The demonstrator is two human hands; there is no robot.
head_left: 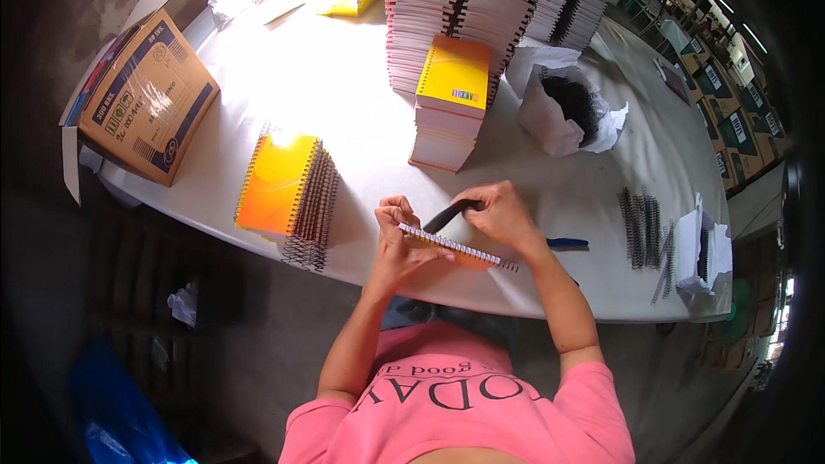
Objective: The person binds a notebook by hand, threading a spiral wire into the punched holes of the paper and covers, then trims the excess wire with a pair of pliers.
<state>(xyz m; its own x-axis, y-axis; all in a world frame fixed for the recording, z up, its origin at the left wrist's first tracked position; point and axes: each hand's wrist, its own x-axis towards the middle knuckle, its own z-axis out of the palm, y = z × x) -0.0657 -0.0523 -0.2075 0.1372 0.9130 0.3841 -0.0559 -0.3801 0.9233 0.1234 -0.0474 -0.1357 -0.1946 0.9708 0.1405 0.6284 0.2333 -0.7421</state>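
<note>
My left hand (400,232) grips the left end of an orange notebook (460,254) held on edge over the near side of the white table (344,94). Its punched white edge faces up. My right hand (496,213) holds a black spiral binding coil (449,216) against that edge, near the left end. Both forearms come in from below, over a pink shirt.
A stack of bound orange notebooks (288,189) lies to the left. Tall unbound stacks (451,103) stand behind my hands. A white bag of black coils (571,107) sits to the right, loose coils (643,228) farther right, a cardboard box (146,99) at far left.
</note>
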